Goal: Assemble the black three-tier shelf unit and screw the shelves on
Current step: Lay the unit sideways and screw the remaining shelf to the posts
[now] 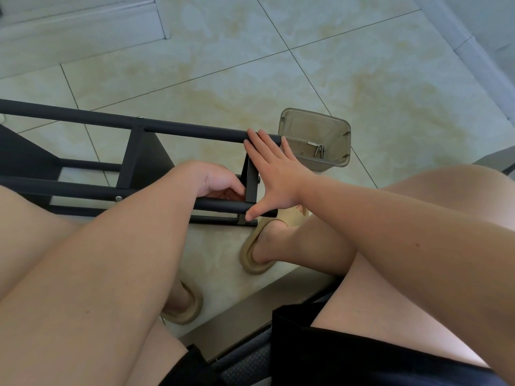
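On the floor [278,65] tiles, close in front: black shelf unit [133,162], lying on its side, long tubes running left to right across the view. Seated working position.

Right hand [274,174]: spread flat and wide, nothing gripped. Fingers laid over the end of the upper tube [181,129], thumb tip pressed on the end of the lower tube [220,205]. Spans the two tube ends, apparently bracing them.

Left hand [211,178]: curled, tucked in against the end shelf [250,182] just above the lower tube. Fingertips hidden behind the plate. Cannot tell whether gripping the shelf edge, a screw or nothing.

Just beyond the tube ends: clear tub [334,126] on the floor, a few loose screws [320,151] inside. Screw heads [118,198] already seated in both tubes further left.

Handling, judged:
- Coated metal, stiff, no give.
- Probably light enough to shift one-handed, but long and awkward. Prone to rolling or racking with loose joints.
- Smooth round tubes, likely slippery in a bare palm.
- Best hold: at a shelf-to-tube joint, or flat against a shelf edge, not mid-span.
- Thin plate edges: mind the fingers.
- Screws small, easy to drop. Keep in the tub until needed.
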Motion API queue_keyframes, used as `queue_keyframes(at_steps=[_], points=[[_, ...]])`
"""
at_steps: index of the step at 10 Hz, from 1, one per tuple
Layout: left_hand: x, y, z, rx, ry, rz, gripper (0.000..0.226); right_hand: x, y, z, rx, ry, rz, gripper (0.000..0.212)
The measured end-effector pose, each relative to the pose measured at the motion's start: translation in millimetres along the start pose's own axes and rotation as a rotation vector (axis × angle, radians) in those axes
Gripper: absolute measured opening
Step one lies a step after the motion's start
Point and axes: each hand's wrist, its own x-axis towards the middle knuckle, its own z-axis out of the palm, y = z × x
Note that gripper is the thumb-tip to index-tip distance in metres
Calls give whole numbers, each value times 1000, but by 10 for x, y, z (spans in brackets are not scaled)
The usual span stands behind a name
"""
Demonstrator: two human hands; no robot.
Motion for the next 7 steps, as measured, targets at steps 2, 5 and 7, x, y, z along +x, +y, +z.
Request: queue_keyframes(at_steps=[2, 5, 7], points=[[23, -1, 11, 24, 37, 4, 23, -5, -10, -1, 1, -2, 2, 154], [14, -2, 21, 27, 48, 1, 12, -7, -17, 9, 3, 6, 6, 154], [-2, -6, 7, 42, 2, -16, 21, -11, -24, 3, -4, 9, 7, 152]])
